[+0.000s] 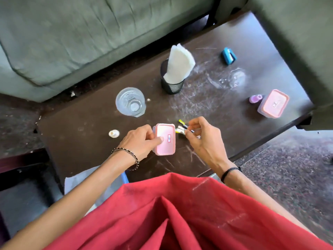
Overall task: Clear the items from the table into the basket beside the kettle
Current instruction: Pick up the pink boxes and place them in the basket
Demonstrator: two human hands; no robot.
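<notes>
Pink plastic marks the small lidded box (164, 138) at the near middle of the dark, scratched desk (86, 139). The left hand (139, 141) wraps it from the left, fingers (158, 140) closed on the lid and side, thumb lying across the top beside a small label. Just right of the box, the right hand (203, 139) pinches a bunch of small pens or markers (182, 128), one with a yellow-green end; fingertips are closed on them, though blur hides how many there are and whether they touch the desk.

Left of the box lies a small white cap (113, 133). Farther off on the left stands a clear plastic cup (130, 101), with a tiny pale bit near its right rim. At the far middle, a black mesh holder (172, 86) carries folded white napkins (178, 64). A blue stapler (228, 56) lies at the far right, and a clear glass object (236, 77), hard to make out, sits nearer than it. At the right edge stands a second pink-lidded box (273, 103), with a small purple bottle (255, 98) touching or just beside its left side.

Grey-green sofa cushions (72, 33) border the far side. Red cloth (180, 213) fills the near foreground. Both wrists wear dark bracelets. Neither basket nor kettle is in view.
</notes>
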